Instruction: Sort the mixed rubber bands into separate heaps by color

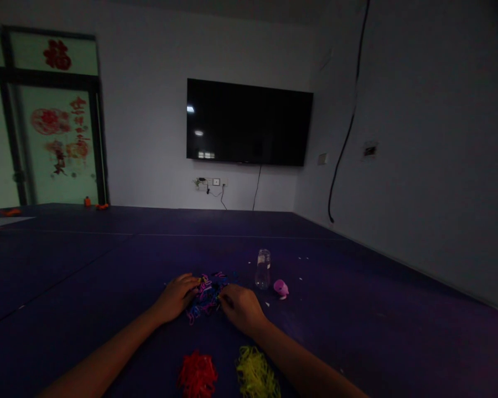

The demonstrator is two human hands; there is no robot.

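A loose heap of small rubber bands, mostly blue, purple and pink with a few yellow bits, lies between both hands. My left hand rests at its left edge, fingers stretched toward the bands and a yellow bit by the fingertips. On the other side, my right hand has its fingers curled in a pinch, with a yellow rubber band showing at the tips. Nearer me sit a pile of red rubber bands and a pile of yellow rubber bands, the latter beside my right forearm.
A clear plastic bottle stands uncapped beyond my right hand. Next to it is a pink cap-like piece. Small white scraps dot the dark purple surface. Orange objects are at the far left; a television hangs on the wall.
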